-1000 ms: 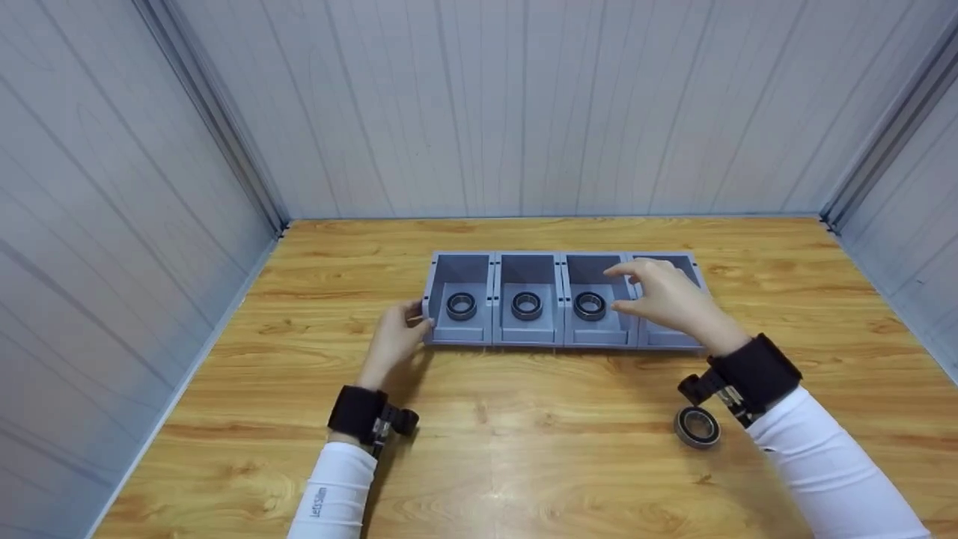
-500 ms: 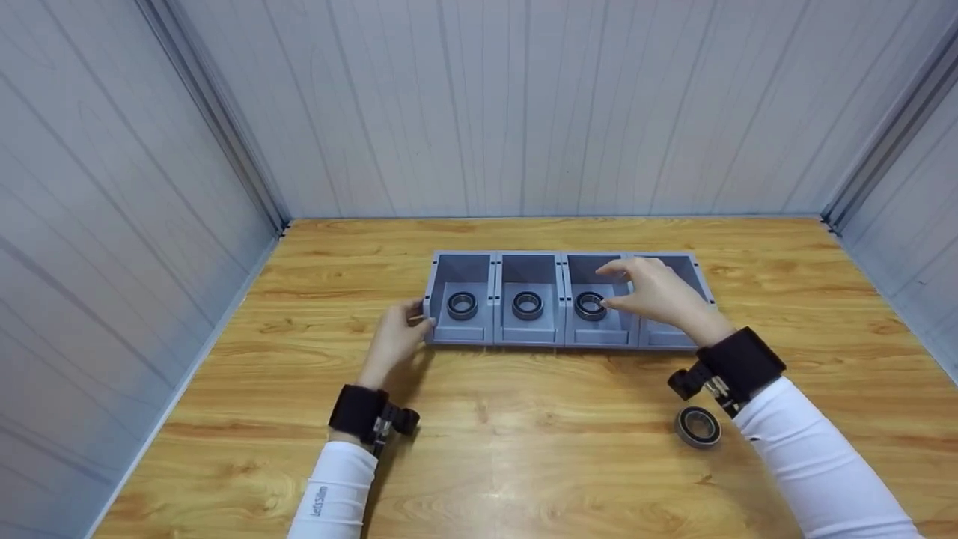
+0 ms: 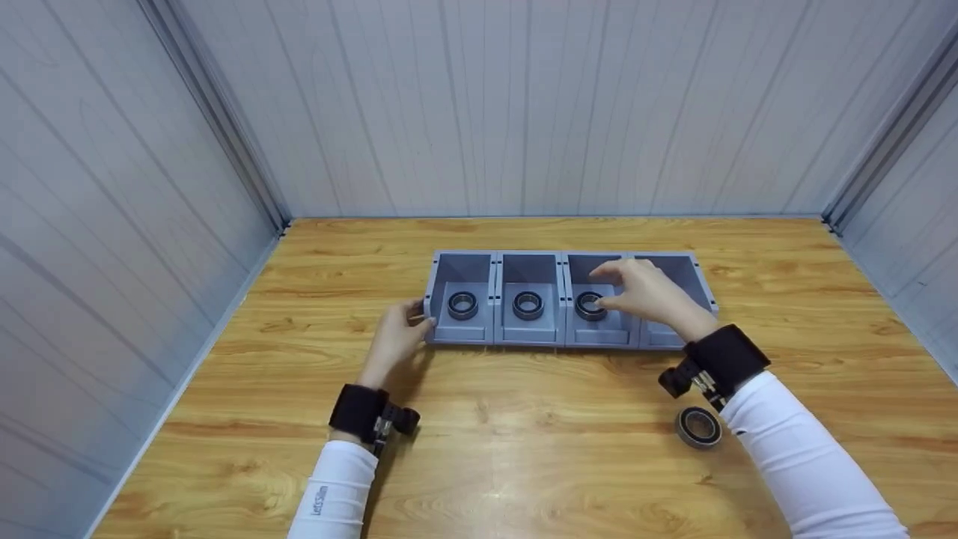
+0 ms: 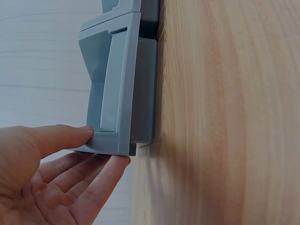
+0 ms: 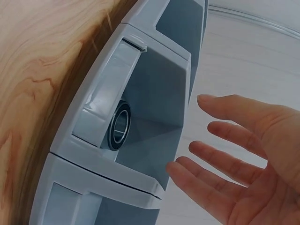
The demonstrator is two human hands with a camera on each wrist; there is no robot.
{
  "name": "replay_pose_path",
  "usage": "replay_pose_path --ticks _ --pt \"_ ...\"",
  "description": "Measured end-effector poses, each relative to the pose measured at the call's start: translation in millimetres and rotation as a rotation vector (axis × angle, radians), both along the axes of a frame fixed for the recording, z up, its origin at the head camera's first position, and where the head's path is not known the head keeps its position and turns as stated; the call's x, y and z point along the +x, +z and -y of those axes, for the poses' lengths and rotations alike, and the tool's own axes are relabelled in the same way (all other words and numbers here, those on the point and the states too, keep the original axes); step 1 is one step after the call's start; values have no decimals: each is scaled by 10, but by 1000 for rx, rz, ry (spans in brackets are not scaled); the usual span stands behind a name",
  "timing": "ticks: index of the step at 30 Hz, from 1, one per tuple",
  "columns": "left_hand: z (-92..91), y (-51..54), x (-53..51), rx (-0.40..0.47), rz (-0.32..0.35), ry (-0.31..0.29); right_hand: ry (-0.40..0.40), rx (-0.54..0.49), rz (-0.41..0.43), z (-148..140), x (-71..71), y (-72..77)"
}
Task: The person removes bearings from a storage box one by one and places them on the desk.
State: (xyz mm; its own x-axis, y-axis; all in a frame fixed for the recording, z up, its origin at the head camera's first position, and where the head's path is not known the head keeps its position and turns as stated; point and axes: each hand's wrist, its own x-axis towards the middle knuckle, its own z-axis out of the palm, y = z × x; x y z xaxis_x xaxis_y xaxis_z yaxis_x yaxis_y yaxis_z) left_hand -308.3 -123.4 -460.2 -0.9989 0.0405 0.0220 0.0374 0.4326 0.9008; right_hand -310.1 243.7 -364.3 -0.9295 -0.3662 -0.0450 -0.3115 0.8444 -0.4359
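Head cam, 12 = back wall [image 3: 479, 112]. I've got a row of four grey bins [image 3: 529, 337] joined side by side on the table [image 3: 479, 449]. Counting from the 9 o'clock end: bearing 1 [image 3: 462, 316] lies flat in bin one, bearing 2 [image 3: 528, 317] in bin two, bearing 3 [image 3: 590, 317] in bin three. Bearing 4 [image 3: 699, 444] lies on the table itself, between 4 and 5 o'clock from the row's middle.

Left hand [image 3: 393, 337] is at the row's 9 o'clock end, gripping bin one. I read thumb on the front rim, fingers against the outer side wall; left wrist view agrees.

Right hand [image 3: 647, 293] hovers over bins three and four, near bearing 3 at its 3 o'clock. Fingers relaxed, thumb and forefinger well parted, grasping nothing. Head view has the thumb tip overlapping bearing 3's edge; right wrist view shows a clear gap between the fingers and the bearing in the bin. Hand and wrist hide part of bin four, so I can't see all of its floor.

Both wrists wear black straps: left strap [image 3: 358, 413], right strap [image 3: 727, 361]. Right strap's camera [image 3: 677, 380] sits just beside bearing 4, at its 11 o'clock. White left sleeve [image 3: 337, 479] comes in from 7 o'clock, white right sleeve [image 3: 812, 464] from 4.
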Motion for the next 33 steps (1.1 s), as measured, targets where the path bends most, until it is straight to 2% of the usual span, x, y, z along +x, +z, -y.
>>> replay_pose_path --ticks 11,22,33 --pt "-8 -2 1 5 5 6 1 3 26 22 -73 -96" --pt "16 -23 -10 -3 -16 -8 17 43 4 62 -180 -179" --pt "11 -29 -15 1 -8 -5 18 69 -7 97 -258 -238"
